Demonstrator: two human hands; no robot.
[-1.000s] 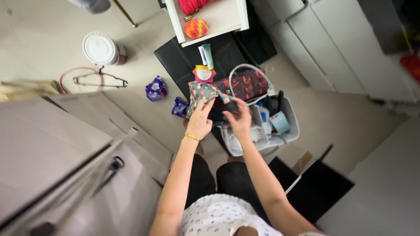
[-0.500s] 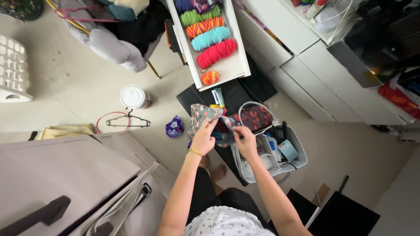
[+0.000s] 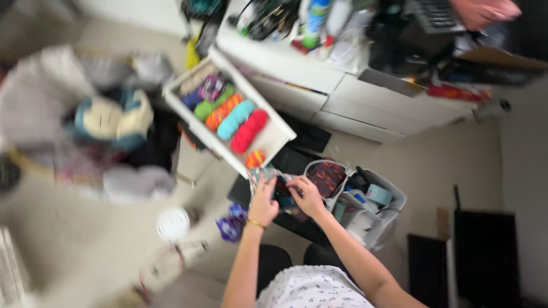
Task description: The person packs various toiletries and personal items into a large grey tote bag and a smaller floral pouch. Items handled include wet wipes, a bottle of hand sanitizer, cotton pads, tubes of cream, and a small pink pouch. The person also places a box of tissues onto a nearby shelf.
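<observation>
Left hand [image 3: 264, 201], gold bangle at wrist, and right hand [image 3: 308, 197] both closed on small patterned pouch [image 3: 268, 178], fingers curled over its edges; pouch between hands, just above grey bin [image 3: 394, 205], long axis roughly left-right, neither hand clearly nearer; white drawer [image 3: 274, 137] with rolled coloured socks [image 3: 237, 118] just beyond; frame blurred

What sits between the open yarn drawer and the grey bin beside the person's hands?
In the head view, a dark patterned pouch lies between the white yarn drawer and the grey bin, at the bin's near edge.
</observation>
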